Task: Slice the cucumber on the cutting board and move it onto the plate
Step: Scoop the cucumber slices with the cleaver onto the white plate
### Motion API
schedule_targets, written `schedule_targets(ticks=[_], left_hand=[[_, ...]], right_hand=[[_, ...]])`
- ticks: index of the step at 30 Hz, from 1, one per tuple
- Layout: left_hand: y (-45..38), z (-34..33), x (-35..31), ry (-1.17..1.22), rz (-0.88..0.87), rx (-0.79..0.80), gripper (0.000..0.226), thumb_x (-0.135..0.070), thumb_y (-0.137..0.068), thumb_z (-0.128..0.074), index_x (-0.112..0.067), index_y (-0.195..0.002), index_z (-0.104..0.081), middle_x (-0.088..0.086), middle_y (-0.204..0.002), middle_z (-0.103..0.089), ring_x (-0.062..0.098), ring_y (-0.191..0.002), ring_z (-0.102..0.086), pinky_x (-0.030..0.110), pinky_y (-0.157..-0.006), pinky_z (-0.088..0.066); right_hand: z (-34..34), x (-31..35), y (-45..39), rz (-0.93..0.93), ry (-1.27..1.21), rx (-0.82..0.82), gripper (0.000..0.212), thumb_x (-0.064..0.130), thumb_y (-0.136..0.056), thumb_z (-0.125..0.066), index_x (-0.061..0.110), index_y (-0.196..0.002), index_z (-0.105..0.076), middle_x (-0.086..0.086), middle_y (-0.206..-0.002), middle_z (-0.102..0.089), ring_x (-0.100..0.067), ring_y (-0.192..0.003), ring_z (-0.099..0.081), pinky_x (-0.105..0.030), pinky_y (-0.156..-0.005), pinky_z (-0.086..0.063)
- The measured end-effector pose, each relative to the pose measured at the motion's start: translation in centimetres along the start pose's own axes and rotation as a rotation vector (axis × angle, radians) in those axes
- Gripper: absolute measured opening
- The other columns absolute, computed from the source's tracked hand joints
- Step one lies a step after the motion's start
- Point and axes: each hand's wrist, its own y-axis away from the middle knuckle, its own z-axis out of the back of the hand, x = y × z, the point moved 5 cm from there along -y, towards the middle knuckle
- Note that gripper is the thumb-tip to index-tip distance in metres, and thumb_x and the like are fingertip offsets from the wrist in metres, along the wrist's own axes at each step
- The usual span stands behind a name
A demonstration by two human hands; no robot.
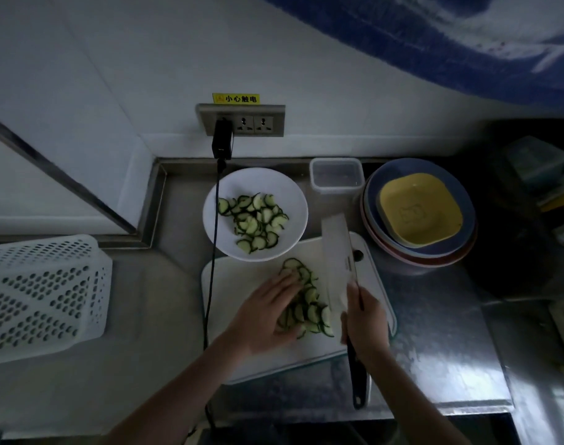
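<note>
Head view: left hand [268, 311] lies flat, fingers straight, against the cucumber slices [308, 308] mid cutting board [232, 284]. Right hand [365, 324] grips the knife [338, 252], blade just beside the pile. More slices sit on the plate [287, 194] at the board's far edge.

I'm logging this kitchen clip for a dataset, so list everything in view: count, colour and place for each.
cutting board: one, white, counter centre
cucumber slices on board: one pile, green, between the hands
plate: one, white, behind the board
cucumber slices on plate: one pile, green
knife: one, white blade, dark handle, right of the pile
basket: one, white, perforated, left
clear container: one, right of the plate
stacked dishes: yellow square dish on top, right
wall socket: one, grey, black plug with cable
warning label: one, yellow, above the socket
left hand: resting on the pile
right hand: gripping the knife
</note>
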Motion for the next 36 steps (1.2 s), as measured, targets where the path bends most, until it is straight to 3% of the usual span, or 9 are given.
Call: schedule_targets(ticks=[2, 5, 10, 14, 18, 22, 28, 32, 36], left_hand=[[0.4, -1.6, 0.0, -0.069, 0.014, 0.125, 0.093, -0.073, -0.081, -0.041, -0.011, -0.148, -0.02, 0.009, -0.155, -0.023, 0.023, -0.144, -0.013, 0.039, -0.115, -0.014], [0.1, -2.4, 0.5, -0.157, 0.049, 0.215, 0.105, -0.078, -0.074, -0.041, -0.006, -0.148, -0.021, 0.01, -0.154, -0.024, 0.024, -0.144, -0.012, 0.043, -0.111, -0.017], [-0.4, -2.1, 0.9, -0.127, 0.047, 0.233, 0.111, -0.086, -0.072, -0.034, -0.006, -0.147, -0.022, 0.013, -0.154, -0.024, 0.025, -0.144, -0.012, 0.042, -0.117, -0.013], [-0.9, -1.1, 1.4, 0.028, 0.073, 0.218, 0.118, -0.084, -0.064, -0.049, -0.008, -0.149, -0.019, 0.009, -0.156, -0.016, 0.016, -0.144, -0.005, 0.042, -0.116, -0.013], [-1.9, -1.4, 3.1, 0.007, 0.097, 0.236, 0.111, -0.085, -0.076, -0.028, -0.001, -0.147, -0.025, 0.017, -0.153, -0.024, 0.026, -0.142, -0.019, 0.047, -0.114, -0.022], [-3.0, -2.3, 2.3, -0.03, 0.057, 0.243, 0.111, -0.083, -0.078, -0.025, 0.007, -0.144, -0.029, 0.025, -0.149, -0.029, 0.036, -0.14, -0.025, 0.045, -0.114, -0.018], [-2.9, -3.0, 1.2, -0.006, 0.0, 0.197, 0.098, -0.071, -0.079, -0.042, -0.001, -0.146, -0.025, 0.024, -0.15, -0.027, 0.039, -0.142, -0.016, 0.055, -0.111, -0.022], [-2.9, -2.7, 0.9, 0.024, -0.003, 0.172, 0.08, -0.068, -0.089, -0.027, -0.014, -0.148, -0.021, 0.021, -0.151, -0.028, 0.038, -0.143, -0.014, 0.052, -0.114, -0.016], [-3.3, -3.0, 0.1, 0.102, 0.007, 0.165, 0.071, -0.059, -0.096, -0.021, -0.009, -0.145, -0.032, 0.021, -0.145, -0.038, 0.045, -0.137, -0.024, 0.059, -0.109, -0.026]], right_hand=[[0.6, -3.5, 2.4, -0.073, 0.042, -0.037, 0.04, 0.038, -0.099, -0.041, 0.016, -0.068, -0.051, -0.006, -0.048, -0.05, -0.022, -0.041, -0.052, -0.032, -0.043, -0.041], [1.1, -6.5, 5.0, -0.141, 0.086, -0.115, 0.043, 0.036, -0.099, -0.042, 0.011, -0.067, -0.056, -0.006, -0.049, -0.055, -0.024, -0.048, -0.058, -0.032, -0.049, -0.042], [0.5, -7.7, 8.6, -0.263, -0.025, -0.215, 0.045, 0.029, -0.1, -0.041, 0.0, -0.069, -0.056, -0.012, -0.055, -0.054, -0.019, -0.05, -0.05, -0.03, -0.047, -0.032], [-1.6, -8.4, 10.3, -0.386, -0.15, -0.315, 0.045, 0.032, -0.101, -0.039, 0.002, -0.074, -0.06, -0.013, -0.062, -0.059, -0.019, -0.055, -0.052, -0.029, -0.049, -0.033], [-4.3, -7.5, 11.1, -0.426, -0.242, -0.435, 0.042, 0.03, -0.101, -0.039, 0.004, -0.074, -0.057, -0.01, -0.062, -0.059, -0.021, -0.057, -0.054, -0.03, -0.049, -0.036], [-6.5, -6.6, 11.4, -0.451, -0.243, -0.5, 0.045, 0.032, -0.101, -0.036, 0.005, -0.067, -0.05, -0.009, -0.061, -0.055, -0.022, -0.059, -0.053, -0.032, -0.052, -0.035], [-9.1, -5.0, 10.9, -0.444, -0.244, -0.471, 0.041, 0.035, -0.101, -0.036, 0.012, -0.075, -0.058, -0.005, -0.071, -0.063, -0.019, -0.069, -0.057, -0.035, -0.062, -0.04], [-9.9, -3.7, 10.0, -0.382, -0.195, -0.358, 0.041, 0.04, -0.1, -0.036, 0.021, -0.069, -0.052, -0.001, -0.071, -0.061, -0.014, -0.065, -0.053, -0.028, -0.056, -0.038], [-9.8, -3.3, 9.2, -0.355, -0.123, -0.294, 0.036, 0.039, -0.101, -0.036, 0.022, -0.078, -0.058, 0.004, -0.074, -0.062, -0.009, -0.068, -0.055, -0.015, -0.052, -0.035]])
